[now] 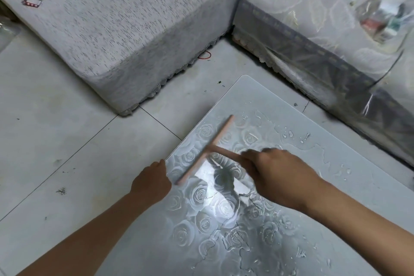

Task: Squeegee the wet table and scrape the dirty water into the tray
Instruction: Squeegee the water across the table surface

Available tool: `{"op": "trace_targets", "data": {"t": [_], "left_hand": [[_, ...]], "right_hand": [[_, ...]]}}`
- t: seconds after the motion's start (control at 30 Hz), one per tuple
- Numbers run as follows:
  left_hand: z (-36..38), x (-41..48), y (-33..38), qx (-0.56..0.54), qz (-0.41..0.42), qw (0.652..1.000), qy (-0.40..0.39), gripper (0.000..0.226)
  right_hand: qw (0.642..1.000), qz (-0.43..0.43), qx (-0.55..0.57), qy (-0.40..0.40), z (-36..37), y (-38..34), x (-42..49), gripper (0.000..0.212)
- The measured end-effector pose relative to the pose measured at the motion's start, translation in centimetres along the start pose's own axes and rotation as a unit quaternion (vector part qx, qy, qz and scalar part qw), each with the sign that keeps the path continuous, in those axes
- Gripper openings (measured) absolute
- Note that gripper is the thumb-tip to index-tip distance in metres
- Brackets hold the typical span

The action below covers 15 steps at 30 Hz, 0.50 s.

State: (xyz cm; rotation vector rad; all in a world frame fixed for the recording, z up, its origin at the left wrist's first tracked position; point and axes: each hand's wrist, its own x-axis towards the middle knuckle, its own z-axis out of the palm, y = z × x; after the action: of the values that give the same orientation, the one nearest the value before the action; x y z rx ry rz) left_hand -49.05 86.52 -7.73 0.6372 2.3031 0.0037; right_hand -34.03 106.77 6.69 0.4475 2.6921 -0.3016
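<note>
A glass table (257, 96) with a rose pattern fills the lower right, wet with puddles and drops. On it lies a pink T-shaped squeegee (215, 141), its blade running diagonally near the table's left edge. My right hand (275, 175) is shut on the squeegee's handle. My left hand (152, 180) rests at the table's left edge, fingers curled under the rim; what it holds below the edge is hidden. No tray shows in this view.
A grey-covered sofa seat (107, 36) stands at the upper left with toys and small items on it. Another seat (313, 36) under clear plastic lies at the upper right. Grey floor tiles (67, 141) spread to the left, with a red rubber band (205, 55).
</note>
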Motion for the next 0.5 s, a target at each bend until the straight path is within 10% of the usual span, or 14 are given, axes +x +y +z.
{"op": "trace_targets", "data": {"t": [0.5], "left_hand": [[-2.1, -0.4, 2.9, 0.142, 0.111, 0.982, 0.062, 0.044]], "right_hand": [[0.996, 0.057, -0.036, -0.053, -2.5, 5.7, -1.8, 0.010]]}}
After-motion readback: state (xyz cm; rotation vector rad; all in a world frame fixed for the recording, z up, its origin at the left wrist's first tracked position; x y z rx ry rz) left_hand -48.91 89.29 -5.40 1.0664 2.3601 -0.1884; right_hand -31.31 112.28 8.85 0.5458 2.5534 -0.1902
